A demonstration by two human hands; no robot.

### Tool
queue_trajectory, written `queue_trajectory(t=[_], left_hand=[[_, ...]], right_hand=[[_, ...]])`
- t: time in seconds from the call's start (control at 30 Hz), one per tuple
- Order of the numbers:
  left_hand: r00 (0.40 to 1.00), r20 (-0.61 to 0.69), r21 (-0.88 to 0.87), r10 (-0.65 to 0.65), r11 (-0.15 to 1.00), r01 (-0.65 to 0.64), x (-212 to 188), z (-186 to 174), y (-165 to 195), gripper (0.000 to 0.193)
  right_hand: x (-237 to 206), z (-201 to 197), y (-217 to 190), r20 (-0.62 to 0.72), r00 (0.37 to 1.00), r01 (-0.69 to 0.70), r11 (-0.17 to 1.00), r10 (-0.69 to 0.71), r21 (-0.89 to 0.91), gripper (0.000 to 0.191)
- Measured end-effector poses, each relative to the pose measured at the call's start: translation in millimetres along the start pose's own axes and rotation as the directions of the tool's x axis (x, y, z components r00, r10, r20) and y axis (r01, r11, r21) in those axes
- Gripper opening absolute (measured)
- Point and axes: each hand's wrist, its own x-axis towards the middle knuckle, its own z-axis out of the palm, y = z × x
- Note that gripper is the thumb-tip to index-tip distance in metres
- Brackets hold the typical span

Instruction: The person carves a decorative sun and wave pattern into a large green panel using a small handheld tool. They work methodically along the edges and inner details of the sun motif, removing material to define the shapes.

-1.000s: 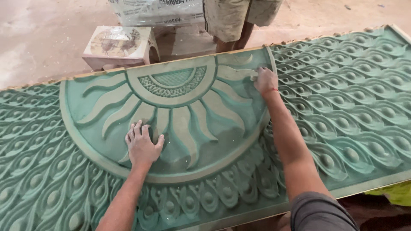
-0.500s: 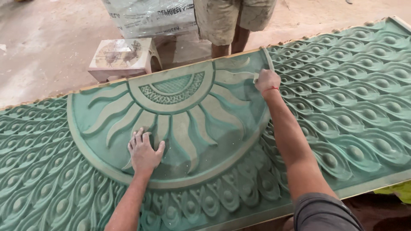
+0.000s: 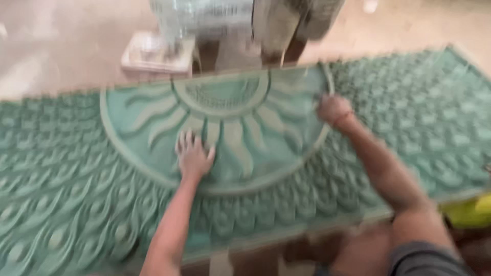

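Green relief under both palms — the left hand (image 3: 193,156) lies flat, fingers spread, on the rays of the large green carved panel with a half-sun and feather pattern (image 3: 76,204). The right hand (image 3: 332,109) sits at the half-sun's right rim, fingers curled (the blur hides whether it grips anything). Beyond the far edge stand another person's legs (image 3: 286,36) and a small pale block (image 3: 156,53).

Beyond my hands, bare pale concrete floor (image 3: 61,46), daylight on it. A small whitish block (image 3: 156,53) stands there, maybe a stool; someone's legs (image 3: 286,30) beside it, blurred.
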Motion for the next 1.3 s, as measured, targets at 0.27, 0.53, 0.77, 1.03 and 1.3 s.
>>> queue_trajectory(t=[0.27,0.53,0.77,1.03,1.3], left_hand=[[0.973,0.152,0.045,0.172,0.982,-0.181,-37,-6,-14,0.084],[0.92,0.326,-0.159,0.219,0.972,-0.175,-109,-43,-37,0.082],[0.929,0.299,-0.569,0.218,0.823,-0.01,-125,-114,6,0.04],[0.918,0.373,-0.581,0.131,0.805,0.121,-107,-182,-12,0.04],[0.944,0.326,-0.331,-0.055,0.929,0.169,-74,-153,-103,0.037]], right_hand=[[-191,-57,-70,0.31,0.941,0.188,0.973,-0.139,-0.135,0.027],[-257,-25,-111,0.091,0.924,0.341,0.909,-0.371,0.24,0.025],[-261,-19,-106,0.042,0.935,0.315,0.883,-0.351,0.347,0.028],[-255,-26,-105,-0.099,0.945,0.319,0.809,-0.313,0.493,0.028],[-231,-21,-88,-0.061,0.962,0.269,0.873,-0.268,0.407,0.026]])
